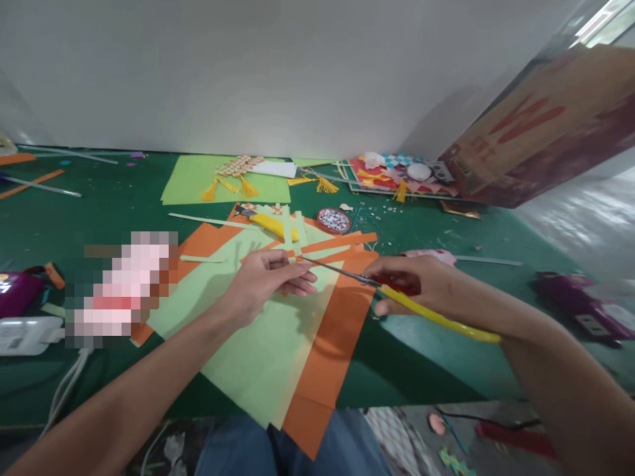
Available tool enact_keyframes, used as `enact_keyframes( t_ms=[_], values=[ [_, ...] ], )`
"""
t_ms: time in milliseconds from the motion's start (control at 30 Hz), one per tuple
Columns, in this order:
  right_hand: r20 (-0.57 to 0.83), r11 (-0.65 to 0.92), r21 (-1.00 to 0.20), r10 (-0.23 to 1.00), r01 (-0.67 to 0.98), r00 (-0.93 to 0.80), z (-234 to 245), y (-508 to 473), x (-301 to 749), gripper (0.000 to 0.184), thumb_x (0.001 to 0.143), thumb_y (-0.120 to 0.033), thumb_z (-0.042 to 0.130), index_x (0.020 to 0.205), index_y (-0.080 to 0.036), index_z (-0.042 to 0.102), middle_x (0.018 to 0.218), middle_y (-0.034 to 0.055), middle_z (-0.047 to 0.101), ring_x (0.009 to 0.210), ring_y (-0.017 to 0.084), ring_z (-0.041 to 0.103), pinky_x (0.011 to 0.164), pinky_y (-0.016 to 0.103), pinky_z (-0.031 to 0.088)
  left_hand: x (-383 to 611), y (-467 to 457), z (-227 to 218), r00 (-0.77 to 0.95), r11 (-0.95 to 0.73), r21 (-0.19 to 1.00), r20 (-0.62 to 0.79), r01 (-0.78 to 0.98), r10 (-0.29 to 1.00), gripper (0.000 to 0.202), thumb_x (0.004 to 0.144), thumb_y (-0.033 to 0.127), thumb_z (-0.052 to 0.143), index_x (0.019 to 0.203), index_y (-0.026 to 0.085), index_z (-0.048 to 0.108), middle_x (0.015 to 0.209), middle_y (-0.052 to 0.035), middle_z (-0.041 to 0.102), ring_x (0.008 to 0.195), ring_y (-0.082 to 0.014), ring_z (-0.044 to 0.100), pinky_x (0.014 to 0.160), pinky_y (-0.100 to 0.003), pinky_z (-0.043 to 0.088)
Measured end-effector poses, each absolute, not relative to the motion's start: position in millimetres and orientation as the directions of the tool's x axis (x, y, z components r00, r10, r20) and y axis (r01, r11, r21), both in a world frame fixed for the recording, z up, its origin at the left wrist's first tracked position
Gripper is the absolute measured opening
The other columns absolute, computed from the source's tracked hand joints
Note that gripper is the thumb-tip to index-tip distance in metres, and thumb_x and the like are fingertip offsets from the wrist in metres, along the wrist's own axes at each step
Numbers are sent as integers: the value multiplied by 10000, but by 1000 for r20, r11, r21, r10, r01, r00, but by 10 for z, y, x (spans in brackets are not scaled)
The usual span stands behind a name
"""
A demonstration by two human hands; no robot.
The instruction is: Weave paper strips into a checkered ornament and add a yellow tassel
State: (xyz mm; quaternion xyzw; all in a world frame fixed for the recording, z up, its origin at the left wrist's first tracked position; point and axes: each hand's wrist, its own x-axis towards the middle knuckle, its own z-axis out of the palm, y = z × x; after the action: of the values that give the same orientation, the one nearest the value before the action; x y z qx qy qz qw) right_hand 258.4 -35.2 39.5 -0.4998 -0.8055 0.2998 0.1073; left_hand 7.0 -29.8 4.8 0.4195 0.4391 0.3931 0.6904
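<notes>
My left hand [270,274] is closed in a pinch on woven paper strips [299,248], pale green and orange, in front of me. In my right hand [414,281] is a pair of scissors [357,276] with thin metal blades and a long yellow handle that runs back over the wrist. The blade tips point left and reach the strips at my left fingertips; whether they touch the paper I cannot tell. Beneath both hands lie a pale green sheet [238,350] and orange sheets [330,350]. A yellow utility knife [272,225] rests just beyond my left hand.
Farther back are a red-rimmed dish of small beads [334,220], a woven piece with yellow tassels [241,168] on green paper [183,178], and a pile of coloured crafts [387,173]. A large paper bag [536,132] stands back right. A white charger [30,336] lies left.
</notes>
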Motion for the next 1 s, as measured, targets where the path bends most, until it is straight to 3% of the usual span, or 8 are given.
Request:
enact_keyframes(
  t_ms=[133,367,533,1000],
  values=[
    [-168,307,-593,857,744,-488,410,-339,2553,426,696,-604,641,972,-279,660,913,33,696,774,241,619,681,360,465,72,-298,66,301,344,922,-282,-177,911,178,729,261,735,675,116,646,709,-44,723,573,-107,661,618,-232,549],
    [-184,275,-561,878,781,-442,374,-310,2618,411,683,-606,635,929,-279,671,738,21,630,605,195,537,546,325,390,69,-292,66,310,352,914,-281,-202,908,120,769,220,703,739,122,640,790,-53,741,697,-125,697,728,-251,562],
    [-187,276,-542,881,794,-434,346,-302,2650,452,674,-606,645,992,-286,676,803,36,657,650,211,553,589,341,405,77,-304,56,326,313,936,-249,-159,912,219,756,279,718,680,126,582,705,-45,725,591,-129,681,626,-260,564],
    [-268,266,-510,855,818,-445,428,-309,2590,525,720,-584,608,1091,-217,656,876,57,667,700,180,542,628,297,388,72,-294,66,347,317,935,-247,-160,905,229,745,277,725,657,128,575,670,-38,723,550,-111,669,556,-211,539]
  ],
)
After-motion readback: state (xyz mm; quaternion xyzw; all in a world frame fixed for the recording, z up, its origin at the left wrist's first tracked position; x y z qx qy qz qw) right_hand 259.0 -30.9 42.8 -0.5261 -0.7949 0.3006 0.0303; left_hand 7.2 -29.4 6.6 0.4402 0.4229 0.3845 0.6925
